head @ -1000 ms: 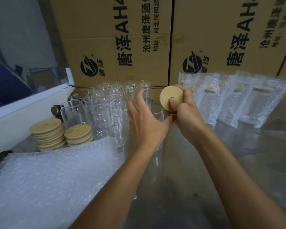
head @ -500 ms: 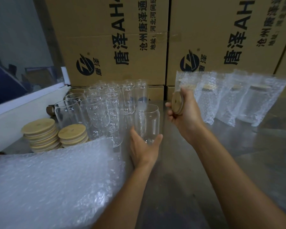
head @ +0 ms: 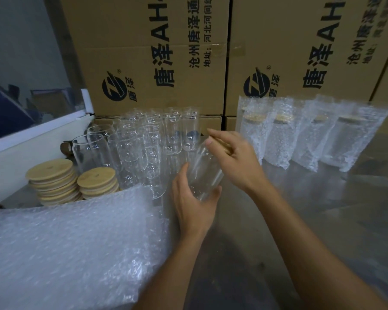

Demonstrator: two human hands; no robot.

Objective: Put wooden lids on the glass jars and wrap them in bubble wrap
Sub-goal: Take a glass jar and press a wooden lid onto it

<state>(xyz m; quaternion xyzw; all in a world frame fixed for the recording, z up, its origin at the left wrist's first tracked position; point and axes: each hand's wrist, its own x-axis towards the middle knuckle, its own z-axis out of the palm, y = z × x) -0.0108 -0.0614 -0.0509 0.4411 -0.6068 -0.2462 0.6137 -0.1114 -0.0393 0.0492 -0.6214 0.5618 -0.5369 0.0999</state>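
Left hand (head: 194, 204) gripping base of clear glass jar (head: 205, 173), tilted above grey bench (head: 323, 209). Right hand (head: 235, 156) pinching round wooden lid (head: 222, 143) at jar's mouth, beside flat bubble wrap sheet (head: 72, 247).

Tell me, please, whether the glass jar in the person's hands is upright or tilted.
Tilted: the glass jar leans right, base in the left hand, mouth under the right hand.

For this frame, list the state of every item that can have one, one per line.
Held glass jar: tilted, gripped at its base by the left hand.
Wooden lid: pinched in the right hand at the jar's mouth, not plainly seated.
Bare glass jars: upright, no lids.
Spare lids: two stacks.
Wrapped jars: four, lidded, in bubble wrap.
Bubble wrap sheets: piled flat.
Cardboard boxes: closed, stacked.
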